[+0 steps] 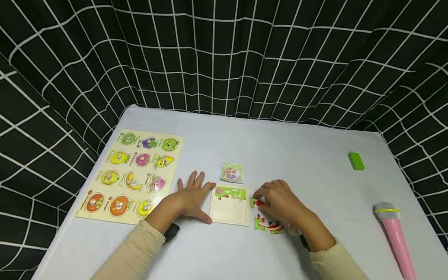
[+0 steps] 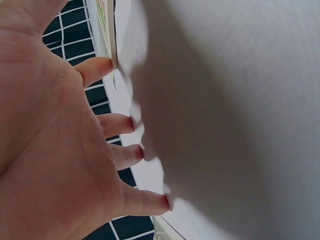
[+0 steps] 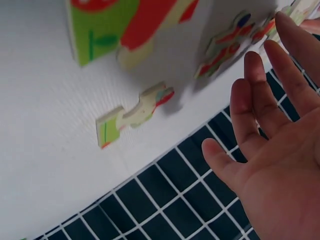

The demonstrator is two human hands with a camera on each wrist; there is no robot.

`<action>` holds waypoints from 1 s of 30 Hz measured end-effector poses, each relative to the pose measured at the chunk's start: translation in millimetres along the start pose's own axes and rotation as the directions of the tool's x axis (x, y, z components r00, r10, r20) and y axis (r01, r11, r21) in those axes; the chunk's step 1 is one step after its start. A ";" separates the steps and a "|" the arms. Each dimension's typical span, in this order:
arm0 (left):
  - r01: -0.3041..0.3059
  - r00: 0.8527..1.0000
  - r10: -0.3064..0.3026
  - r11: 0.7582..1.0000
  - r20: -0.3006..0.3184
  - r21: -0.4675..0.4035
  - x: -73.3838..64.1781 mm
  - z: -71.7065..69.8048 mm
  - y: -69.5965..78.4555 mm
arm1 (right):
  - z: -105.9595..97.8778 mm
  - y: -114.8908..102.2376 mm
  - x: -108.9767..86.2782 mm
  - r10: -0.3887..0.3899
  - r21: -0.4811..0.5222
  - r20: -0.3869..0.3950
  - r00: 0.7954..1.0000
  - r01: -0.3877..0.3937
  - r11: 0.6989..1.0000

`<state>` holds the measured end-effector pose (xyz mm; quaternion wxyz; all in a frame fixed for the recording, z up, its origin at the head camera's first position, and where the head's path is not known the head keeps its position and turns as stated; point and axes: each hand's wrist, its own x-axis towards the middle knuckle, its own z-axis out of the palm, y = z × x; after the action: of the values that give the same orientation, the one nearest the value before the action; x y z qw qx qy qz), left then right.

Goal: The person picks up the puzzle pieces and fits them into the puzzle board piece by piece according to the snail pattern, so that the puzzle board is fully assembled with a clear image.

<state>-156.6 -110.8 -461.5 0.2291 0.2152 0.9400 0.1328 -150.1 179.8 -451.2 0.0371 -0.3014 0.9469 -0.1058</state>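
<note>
My left hand (image 1: pixel 189 198) lies at the left side of a square puzzle tray (image 1: pixel 229 213), fingers spread, with forefinger and thumb against its edge. Green pieces with flowers (image 1: pixel 231 194) fill the tray's top strip; below it the pale base shows. To the tray's right, the thumb and forefinger of my right hand (image 1: pixel 282 201) pinch a small green and red jigsaw piece (image 1: pixel 257 203). More jigsaw pieces (image 1: pixel 268 224) lie below that hand, partly hidden by it. In the right wrist view a narrow piece (image 3: pixel 135 112) lies apart from the others.
A small picture card (image 1: pixel 231 172) lies beyond the tray. On the left is a wooden fruit knob-puzzle board (image 1: pixel 105 165), partly behind my left forearm. A green block (image 1: pixel 356 161) and a pink toy microphone (image 1: pixel 398 245) lie to the right on the white tabletop.
</note>
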 end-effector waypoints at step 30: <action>0.047 0.999 -0.048 0.998 0.016 0.033 5.1 0.2 -1.2 | 9.7 -49.5 41.6 -0.174 -0.021 -0.016 0.985 0.174 0.985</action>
<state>-161.0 -109.4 -463.9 0.2368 0.1977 0.9449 0.1100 -154.9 114.7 -449.9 0.0162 -0.3824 0.9182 -0.1019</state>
